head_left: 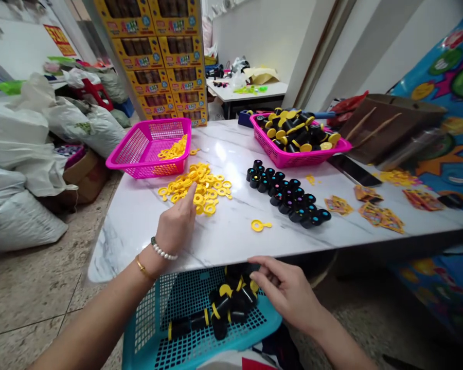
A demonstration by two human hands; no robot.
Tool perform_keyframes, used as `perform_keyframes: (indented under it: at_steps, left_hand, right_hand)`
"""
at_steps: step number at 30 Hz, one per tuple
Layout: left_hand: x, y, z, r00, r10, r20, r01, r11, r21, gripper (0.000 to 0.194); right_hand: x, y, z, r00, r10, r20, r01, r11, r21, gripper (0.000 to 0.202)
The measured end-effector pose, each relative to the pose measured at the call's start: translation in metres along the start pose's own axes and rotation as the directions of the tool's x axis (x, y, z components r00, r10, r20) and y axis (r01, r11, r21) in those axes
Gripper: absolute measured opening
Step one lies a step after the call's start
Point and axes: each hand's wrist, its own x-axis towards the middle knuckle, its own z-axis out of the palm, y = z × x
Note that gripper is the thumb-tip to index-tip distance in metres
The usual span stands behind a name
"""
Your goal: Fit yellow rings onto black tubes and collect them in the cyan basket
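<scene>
My left hand [177, 223] reaches to a pile of yellow plastic ring pieces with short tabs [206, 180]. Its index finger is stretched out against the near side of the pile; the other fingers are largely hidden. Below the table's front edge, my right hand [287, 288] hovers at the right side of a teal basket [139, 329]. Thumb and index finger are apart, and nothing shows between them. Black cylinders with yellow ends [219, 306] lie in that basket. A single yellow ring piece [257, 226] rests on the marble-patterned table [224, 241] between my hands.
Black cylinders with coloured dots [289, 195] stand in rows on the table. Behind are a pink basket of yellow pieces [119, 159] and a pink basket heaped with black-and-yellow cylinders [273, 154]. A phone [355, 169] and printed packets [381, 216] lie right.
</scene>
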Motion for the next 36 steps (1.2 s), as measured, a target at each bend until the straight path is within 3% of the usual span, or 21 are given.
perform_keyframes:
  at_steps: [2,4,7,9,10,12,14,17,20,22,26,30,33,36]
  left_hand:
    - [-0.005,0.016,-0.009,1.000,-0.020,-0.024,0.017,0.990,-0.137,0.033]
    - [-0.016,0.041,-0.016,1.000,0.000,0.009,0.003,0.951,-0.309,0.019]
    - [-0.033,0.079,-0.022,0.983,0.132,0.126,-0.044,0.841,-0.539,0.012]
    - [-0.039,0.095,-0.023,0.955,0.253,0.154,-0.095,0.755,-0.649,0.017]
    - [-0.038,0.099,-0.023,0.937,0.315,0.151,-0.124,0.704,-0.699,0.019]
    - [-0.030,0.101,-0.022,0.909,0.391,0.142,-0.143,0.614,-0.776,0.023]
    - [-0.014,0.101,-0.017,0.912,0.377,0.159,-0.111,0.602,-0.791,0.024]
    - [0.013,0.102,0.004,0.930,0.302,0.209,-0.088,0.735,-0.672,0.031]
    - [0.033,0.102,0.032,0.869,0.407,0.283,-0.221,0.829,-0.513,0.028]
    - [0.041,0.098,0.044,0.853,0.410,0.324,-0.279,0.882,-0.381,0.019]
    - [0.051,0.092,0.046,0.919,0.258,0.299,-0.217,0.962,-0.165,0.020]
    - [0.063,0.114,0.047,0.950,0.152,0.272,-0.061,0.946,-0.318,0.023]
    - [0.073,0.139,0.060,0.950,0.099,0.297,0.055,0.881,-0.470,0.036]
    - [0.082,0.152,0.074,0.954,0.075,0.291,0.090,0.852,-0.515,0.035]
  right_hand:
    - [0.005,-0.001,0.001,0.997,0.060,-0.042,-0.055,0.992,0.116,0.025]
    - [0.011,-0.003,0.005,0.985,0.171,-0.017,-0.154,0.925,0.346,0.031]
    - [0.018,-0.005,0.008,0.942,0.262,0.209,-0.332,0.634,0.698,0.044]
    - [0.020,-0.003,0.005,0.911,0.249,0.330,-0.411,0.468,0.782,0.045]
    - [0.020,-0.001,0.002,0.904,0.262,0.338,-0.423,0.431,0.797,0.042]
    - [0.017,0.005,-0.006,0.906,0.341,0.251,-0.392,0.454,0.800,0.035]
    - [0.013,0.011,-0.013,0.902,0.418,0.107,-0.344,0.546,0.764,0.030]
    - [0.007,0.017,-0.017,0.888,0.457,-0.047,-0.285,0.628,0.724,0.039]
    - [0.004,0.017,-0.015,0.875,0.474,-0.102,-0.263,0.641,0.721,0.051]
    - [0.002,0.018,-0.015,0.870,0.485,-0.094,-0.293,0.660,0.692,0.042]
    - [-0.002,0.027,-0.020,0.863,0.486,-0.136,-0.295,0.703,0.647,0.035]
    - [-0.006,0.036,-0.025,0.841,0.496,-0.216,-0.265,0.725,0.635,0.034]
    - [-0.006,0.035,-0.022,0.845,0.484,-0.229,-0.244,0.728,0.640,0.032]
    - [-0.004,0.030,-0.020,0.854,0.475,-0.212,-0.248,0.729,0.638,0.032]
